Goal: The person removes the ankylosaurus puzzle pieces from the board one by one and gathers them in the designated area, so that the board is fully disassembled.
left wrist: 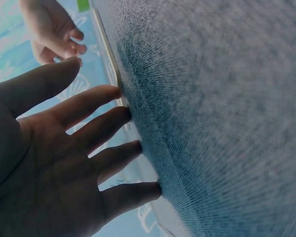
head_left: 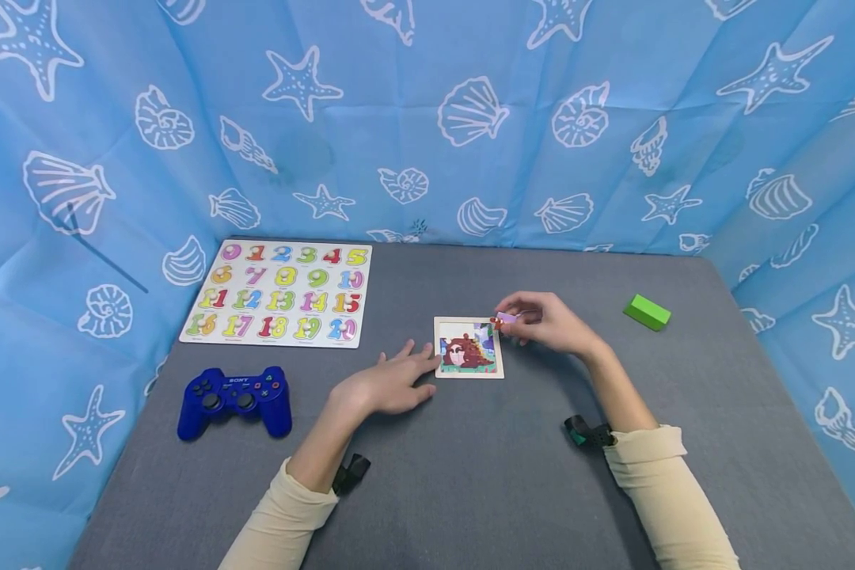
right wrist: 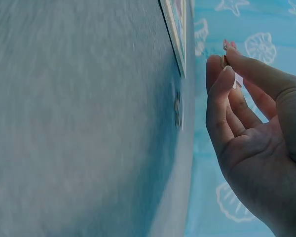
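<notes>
A small square jigsaw puzzle in a pale wooden frame lies mid-table, showing a figure with long reddish-brown hair. Its upper left part shows bare pale backing. My left hand lies beside it, fingers spread, fingertips right at the frame's left edge. At the upper right corner, my right hand pinches a small red and lavender puzzle piece between thumb and fingers, raised above the table in the right wrist view. Below that hand, another small piece lies on the table near the frame.
A number board with colourful pegged numerals lies at the back left. In front of it sits a blue game controller. A green block stands at the right. A blue shell-patterned curtain borders the grey table.
</notes>
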Tool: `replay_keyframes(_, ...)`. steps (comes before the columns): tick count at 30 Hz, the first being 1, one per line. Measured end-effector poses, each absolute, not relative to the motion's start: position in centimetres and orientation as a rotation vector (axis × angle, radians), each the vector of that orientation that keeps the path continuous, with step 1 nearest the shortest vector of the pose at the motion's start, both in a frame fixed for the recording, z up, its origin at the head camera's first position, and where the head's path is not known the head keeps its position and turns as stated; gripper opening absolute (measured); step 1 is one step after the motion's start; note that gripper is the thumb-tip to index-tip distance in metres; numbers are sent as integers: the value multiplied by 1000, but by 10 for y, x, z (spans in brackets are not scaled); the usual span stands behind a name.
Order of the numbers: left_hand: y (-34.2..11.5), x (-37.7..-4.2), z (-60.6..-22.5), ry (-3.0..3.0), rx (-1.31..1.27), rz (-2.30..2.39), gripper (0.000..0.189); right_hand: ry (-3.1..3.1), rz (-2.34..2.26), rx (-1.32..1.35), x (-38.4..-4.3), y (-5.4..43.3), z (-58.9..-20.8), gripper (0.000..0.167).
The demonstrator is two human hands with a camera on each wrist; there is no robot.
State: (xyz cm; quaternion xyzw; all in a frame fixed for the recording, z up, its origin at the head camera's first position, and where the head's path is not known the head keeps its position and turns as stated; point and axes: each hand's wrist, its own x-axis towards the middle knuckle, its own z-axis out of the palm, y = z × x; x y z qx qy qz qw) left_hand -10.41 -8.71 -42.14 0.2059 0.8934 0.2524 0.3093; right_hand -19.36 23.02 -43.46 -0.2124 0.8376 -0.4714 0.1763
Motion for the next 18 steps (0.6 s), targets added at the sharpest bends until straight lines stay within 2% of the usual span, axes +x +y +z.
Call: replay_keyframes(18,-88,-103,-422,2367,536,679,59,2460,-1294,-478,-204,282,-445,32)
